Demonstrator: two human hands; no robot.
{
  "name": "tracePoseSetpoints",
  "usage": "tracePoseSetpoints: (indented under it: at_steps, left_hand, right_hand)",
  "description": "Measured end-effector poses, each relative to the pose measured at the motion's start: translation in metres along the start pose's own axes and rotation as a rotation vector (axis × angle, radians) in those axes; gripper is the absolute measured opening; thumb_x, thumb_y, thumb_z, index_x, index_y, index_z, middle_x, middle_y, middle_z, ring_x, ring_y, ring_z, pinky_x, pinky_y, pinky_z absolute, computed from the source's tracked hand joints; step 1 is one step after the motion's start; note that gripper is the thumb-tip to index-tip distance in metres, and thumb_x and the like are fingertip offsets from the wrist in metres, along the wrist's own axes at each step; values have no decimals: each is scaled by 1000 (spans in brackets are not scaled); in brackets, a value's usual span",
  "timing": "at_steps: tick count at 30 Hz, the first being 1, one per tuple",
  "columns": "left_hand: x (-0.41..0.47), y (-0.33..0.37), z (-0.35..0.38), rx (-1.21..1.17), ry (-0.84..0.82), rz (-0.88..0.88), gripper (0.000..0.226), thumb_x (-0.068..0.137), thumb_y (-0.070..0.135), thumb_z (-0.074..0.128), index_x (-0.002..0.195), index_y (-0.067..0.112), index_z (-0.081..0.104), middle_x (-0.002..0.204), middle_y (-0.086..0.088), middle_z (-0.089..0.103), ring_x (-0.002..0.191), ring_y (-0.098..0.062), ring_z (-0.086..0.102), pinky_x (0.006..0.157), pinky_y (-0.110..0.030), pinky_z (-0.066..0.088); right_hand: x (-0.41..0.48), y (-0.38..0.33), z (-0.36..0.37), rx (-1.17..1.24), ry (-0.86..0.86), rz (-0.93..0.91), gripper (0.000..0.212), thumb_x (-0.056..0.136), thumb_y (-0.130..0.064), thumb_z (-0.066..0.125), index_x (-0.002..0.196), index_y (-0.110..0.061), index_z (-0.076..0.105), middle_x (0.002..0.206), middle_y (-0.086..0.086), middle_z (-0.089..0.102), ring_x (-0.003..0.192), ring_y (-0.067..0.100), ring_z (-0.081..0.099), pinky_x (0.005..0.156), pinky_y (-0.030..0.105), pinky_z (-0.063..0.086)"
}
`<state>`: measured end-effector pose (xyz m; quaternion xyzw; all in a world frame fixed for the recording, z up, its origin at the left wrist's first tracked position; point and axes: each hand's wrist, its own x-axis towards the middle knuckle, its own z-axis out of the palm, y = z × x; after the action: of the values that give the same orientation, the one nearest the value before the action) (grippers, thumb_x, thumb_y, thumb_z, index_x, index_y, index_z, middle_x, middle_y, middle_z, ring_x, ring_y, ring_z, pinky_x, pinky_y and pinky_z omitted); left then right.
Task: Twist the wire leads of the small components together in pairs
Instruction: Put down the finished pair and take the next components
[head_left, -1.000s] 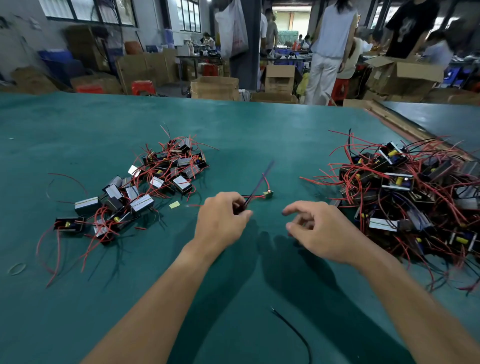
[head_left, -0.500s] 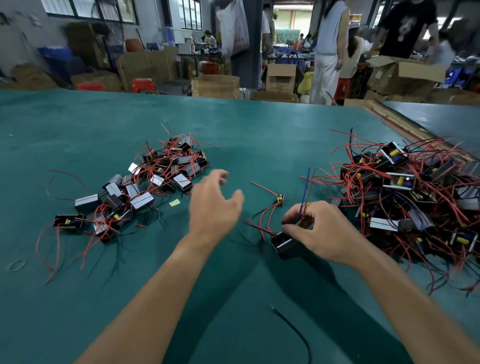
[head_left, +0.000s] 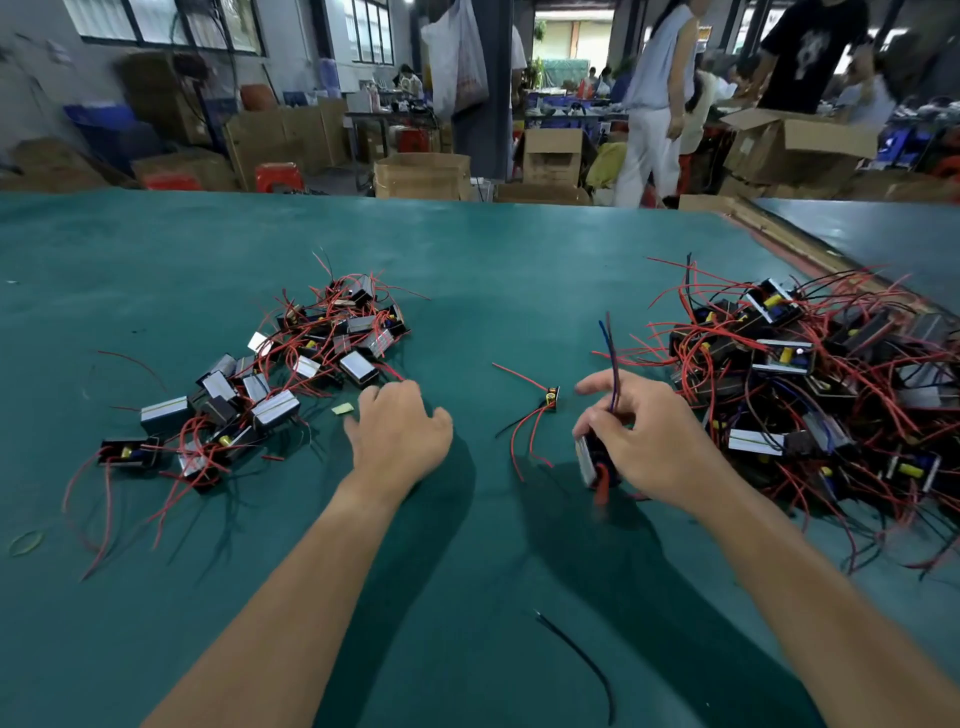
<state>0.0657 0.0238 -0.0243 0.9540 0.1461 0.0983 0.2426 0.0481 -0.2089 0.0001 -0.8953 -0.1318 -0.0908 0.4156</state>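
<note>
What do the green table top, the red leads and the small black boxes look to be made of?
Green table top: matt sheet, perhaps rubber or vinyl; dull even sheen, no grain. Thin red wire leads: smooth plastic-looking insulation; they curl freely. Small black box components: seemingly moulded plastic shells with a bright reflective face, metal or foil, unclear.

Red wire leads (head_left: 527, 375), black components (head_left: 358, 370), teal table (head_left: 493, 260)
</note>
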Motion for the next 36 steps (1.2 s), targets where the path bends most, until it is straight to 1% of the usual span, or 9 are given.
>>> tracePoseSetpoints:
  at_steps: [6, 10, 13, 15, 23, 26, 29, 32, 36]
  left_hand:
    - [3, -2, -2, -50, 34, -22, 14, 86, 14, 47, 75, 6, 51, 88, -7, 55, 105, -34, 50, 93, -49, 42]
    - [-2, 8, -2, -315, 116, 58, 26, 90, 14, 52, 107, 9, 71, 113, -2, 70, 109, -22, 61, 92, -29, 45]
    - [-17, 27, -5, -580, 92, 218, 17, 85, 18, 61, 85, 15, 78, 70, 14, 70, 59, 5, 59, 59, -12, 44]
    - [-27, 36, -7, -703, 31, 282, 25, 81, 30, 62, 67, 14, 76, 53, 8, 65, 45, -1, 51, 48, -19, 39]
    - [-17, 29, -7, -620, 106, 161, 31, 78, 37, 55, 62, 10, 54, 53, -5, 62, 58, -32, 61, 65, -45, 55]
    - [-18, 26, -2, -420, 6, 217, 17, 77, 34, 64, 93, 29, 61, 77, 12, 69, 78, -20, 65, 78, -37, 53]
    - [-21, 22, 7, -223, -175, 475, 56, 79, 28, 64, 134, 27, 53, 125, 6, 60, 116, -20, 55, 101, -34, 43]
    - [-24, 18, 14, -101, -169, 556, 44, 77, 27, 67, 121, 23, 61, 133, 4, 48, 123, -22, 45, 104, -39, 39]
    - [-22, 14, 15, -120, -10, 432, 28, 74, 34, 74, 89, 21, 53, 111, 3, 49, 105, -23, 49, 88, -41, 45]
  right_hand:
    - [-5, 1, 6, -84, -183, -47, 24, 96, -14, 52, 110, -33, 53, 73, -22, 71, 67, 10, 63, 71, 28, 49]
    - [-3, 1, 5, -79, -163, -50, 24, 95, -15, 52, 110, -33, 54, 71, -22, 71, 68, 12, 65, 73, 30, 51]
    - [-2, 3, 5, -67, -147, -36, 25, 94, -15, 53, 107, -37, 53, 71, -19, 72, 62, 10, 63, 68, 31, 51]
    - [-2, 5, 6, -67, -158, -11, 22, 93, -16, 54, 105, -35, 54, 70, -16, 72, 62, 8, 63, 70, 33, 53]
    - [0, 12, 11, -149, -199, -11, 15, 87, -27, 64, 102, -31, 62, 72, 1, 71, 68, 22, 63, 69, 36, 53]
    - [-1, 13, 14, -132, -206, -7, 3, 85, -24, 66, 85, -25, 69, 70, -7, 72, 68, 16, 67, 72, 35, 55]
    - [-1, 15, 16, -108, -209, -21, 4, 85, -25, 66, 83, -25, 70, 69, -8, 72, 68, 17, 67, 74, 39, 56]
    - [-2, 16, 15, -83, -207, -19, 2, 84, -26, 67, 85, -26, 69, 69, -5, 71, 66, 22, 66, 72, 40, 56]
    - [-2, 16, 15, -100, -216, -17, 3, 85, -26, 66, 83, -26, 69, 66, -3, 70, 55, 14, 58, 67, 38, 55]
